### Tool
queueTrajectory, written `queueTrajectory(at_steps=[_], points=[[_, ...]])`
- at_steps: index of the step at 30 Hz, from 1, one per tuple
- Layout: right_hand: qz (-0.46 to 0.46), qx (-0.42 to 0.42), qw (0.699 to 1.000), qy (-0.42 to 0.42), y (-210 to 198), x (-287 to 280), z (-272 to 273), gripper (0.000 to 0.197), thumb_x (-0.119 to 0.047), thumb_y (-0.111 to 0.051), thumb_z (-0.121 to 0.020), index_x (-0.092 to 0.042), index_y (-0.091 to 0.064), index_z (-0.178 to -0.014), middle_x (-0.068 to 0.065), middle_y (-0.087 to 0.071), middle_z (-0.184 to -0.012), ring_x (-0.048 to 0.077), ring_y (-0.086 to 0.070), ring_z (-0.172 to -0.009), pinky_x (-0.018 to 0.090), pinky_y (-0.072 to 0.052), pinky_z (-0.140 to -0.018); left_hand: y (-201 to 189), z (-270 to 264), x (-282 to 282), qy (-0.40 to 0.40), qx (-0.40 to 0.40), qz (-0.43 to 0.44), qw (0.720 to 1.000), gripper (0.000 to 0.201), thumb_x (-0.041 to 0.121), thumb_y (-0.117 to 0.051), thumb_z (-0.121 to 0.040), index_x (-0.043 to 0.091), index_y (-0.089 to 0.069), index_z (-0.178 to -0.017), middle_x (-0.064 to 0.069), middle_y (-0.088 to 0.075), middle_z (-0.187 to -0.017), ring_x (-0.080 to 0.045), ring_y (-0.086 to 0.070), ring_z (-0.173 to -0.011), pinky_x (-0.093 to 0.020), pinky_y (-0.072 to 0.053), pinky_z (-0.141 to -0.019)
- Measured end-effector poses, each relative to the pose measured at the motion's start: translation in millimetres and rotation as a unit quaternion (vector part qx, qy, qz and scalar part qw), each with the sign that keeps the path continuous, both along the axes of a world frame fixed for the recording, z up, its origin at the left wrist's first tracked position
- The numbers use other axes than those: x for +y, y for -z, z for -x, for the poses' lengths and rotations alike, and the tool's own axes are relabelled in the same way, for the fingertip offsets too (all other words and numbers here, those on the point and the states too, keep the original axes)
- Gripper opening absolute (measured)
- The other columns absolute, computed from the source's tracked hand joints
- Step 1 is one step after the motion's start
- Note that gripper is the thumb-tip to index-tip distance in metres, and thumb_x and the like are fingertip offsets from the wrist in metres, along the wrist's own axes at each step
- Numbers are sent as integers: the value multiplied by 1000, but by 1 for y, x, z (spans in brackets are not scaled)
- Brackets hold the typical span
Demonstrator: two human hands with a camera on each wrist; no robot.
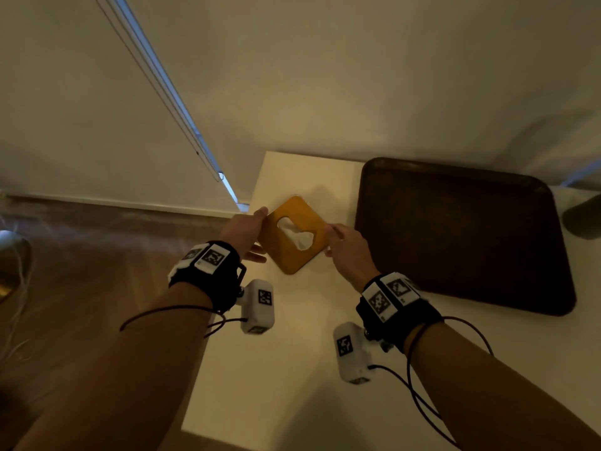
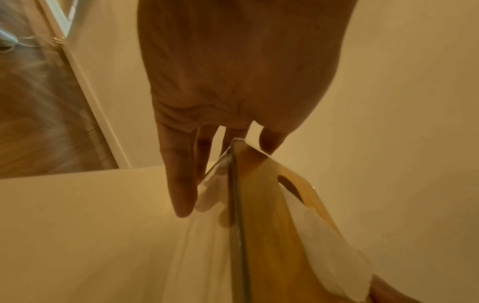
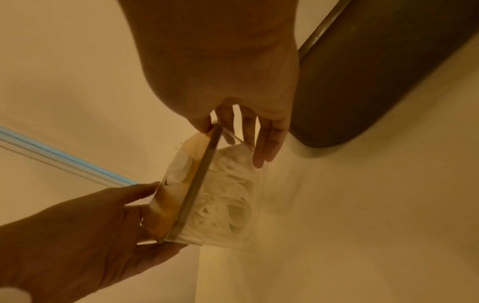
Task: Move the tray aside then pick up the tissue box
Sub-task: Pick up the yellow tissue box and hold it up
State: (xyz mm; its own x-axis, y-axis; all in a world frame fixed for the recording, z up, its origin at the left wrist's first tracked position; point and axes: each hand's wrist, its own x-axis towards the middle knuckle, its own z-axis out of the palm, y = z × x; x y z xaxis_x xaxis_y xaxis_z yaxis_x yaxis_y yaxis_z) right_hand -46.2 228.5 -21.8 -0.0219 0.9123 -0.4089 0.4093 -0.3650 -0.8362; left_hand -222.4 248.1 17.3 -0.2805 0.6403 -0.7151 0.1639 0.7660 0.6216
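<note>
The tissue box point(image 1: 286, 255) has a yellow-orange lid with a cut-out showing white tissue, and clear walls point(image 3: 223, 203). It is near the back left of the white table point(image 1: 292, 353). My left hand point(image 1: 260, 234) pinches its left corner, thumb on the lid and fingers point(image 2: 181, 184) down the side. My right hand point(image 1: 329, 240) pinches the opposite corner, thumb on the lid edge and fingers point(image 3: 261, 151) on the clear wall. I cannot tell if the box is off the table. The dark brown tray point(image 1: 461, 236) lies flat to the right, close to my right hand.
The table's left edge point(image 1: 224, 304) drops to a wooden floor point(image 1: 97, 255). A pale wall point(image 1: 325, 92) rises right behind the table. A dark rounded object point(image 1: 582, 219) sits past the tray at the far right. Bare tabletop lies in front of the box.
</note>
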Motion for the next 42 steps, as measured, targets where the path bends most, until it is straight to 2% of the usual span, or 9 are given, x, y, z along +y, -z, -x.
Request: queueTrajectory(at_steps=[7,13,19,22,25,29,31,35,42], points=[[9,-24,1000,12,-1,85,17,38,-37,-35,-99,-13,-63,-106,14,-68,-106,32,-64,-99,55,-50,-94,3,12,86,22,1,5,1000,61,47,-45,-95,5,-42,-139,-17,-55,-123,-35,-63,-94,-44,-59,-68],[30,-34,999,20,6,144,23,36,-40,-35,-95,-18,-63,-102,14,-68,-110,34,-65,-101,56,-50,-95,10,19,142,25,2,11,1000,60,47,-44,-95,6,-43,-139,-19,-57,-129,-38,-65,-99,-47,-59,-74],[41,-45,998,22,14,175,24,33,-39,-34,-97,-21,-62,-102,13,-69,-111,33,-65,-102,55,-51,-95,24,21,173,26,5,11,1000,57,48,-44,-95,6,-48,-133,-16,-58,-116,-35,-65,-87,-50,-60,-79],[33,-55,998,19,23,180,24,32,-41,-33,-96,-22,-59,-94,16,-69,-109,35,-65,-101,56,-51,-93,28,22,178,27,5,9,1000,57,49,-45,-93,6,-49,-131,-18,-60,-118,-34,-65,-84,-47,-60,-73],[34,-60,997,23,26,179,25,39,-47,-34,-91,-22,-62,-100,15,-69,-113,35,-64,-104,55,-51,-94,32,25,175,10,-5,1,1000,58,51,-46,-92,8,-49,-132,-17,-59,-122,-31,-65,-86,-42,-59,-66],[3,-68,995,73,17,181,18,40,-37,-45,-95,-12,-65,-119,8,-67,-119,21,-59,-104,30,-42,-87,41,26,151,-67,-30,-30,997,56,48,-52,-90,8,-51,-129,-11,-54,-111,-27,-60,-88,-40,-57,-66],[-16,-41,994,98,15,184,15,36,-30,-51,-95,-13,-63,-124,4,-65,-120,14,-55,-102,25,-38,-86,49,23,133,-98,-49,-39,993,54,43,-59,-87,9,-52,-129,-9,-56,-106,-26,-59,-93,-40,-57,-70],[-43,-23,996,80,16,188,21,31,-18,-55,-91,-16,-67,-120,6,-69,-120,21,-62,-112,35,-48,-99,60,10,109,-135,-89,-77,984,46,27,-59,-91,9,-50,-132,-5,-59,-98,-25,-59,-98,-41,-56,-76],[-38,8,996,84,26,184,24,21,-19,-61,-89,-17,-72,-108,6,-72,-105,24,-68,-101,45,-55,-94,59,12,121,-124,-50,-126,983,39,16,-53,-92,15,-53,-131,-5,-66,-99,-30,-67,-105,-46,-59,-82]])
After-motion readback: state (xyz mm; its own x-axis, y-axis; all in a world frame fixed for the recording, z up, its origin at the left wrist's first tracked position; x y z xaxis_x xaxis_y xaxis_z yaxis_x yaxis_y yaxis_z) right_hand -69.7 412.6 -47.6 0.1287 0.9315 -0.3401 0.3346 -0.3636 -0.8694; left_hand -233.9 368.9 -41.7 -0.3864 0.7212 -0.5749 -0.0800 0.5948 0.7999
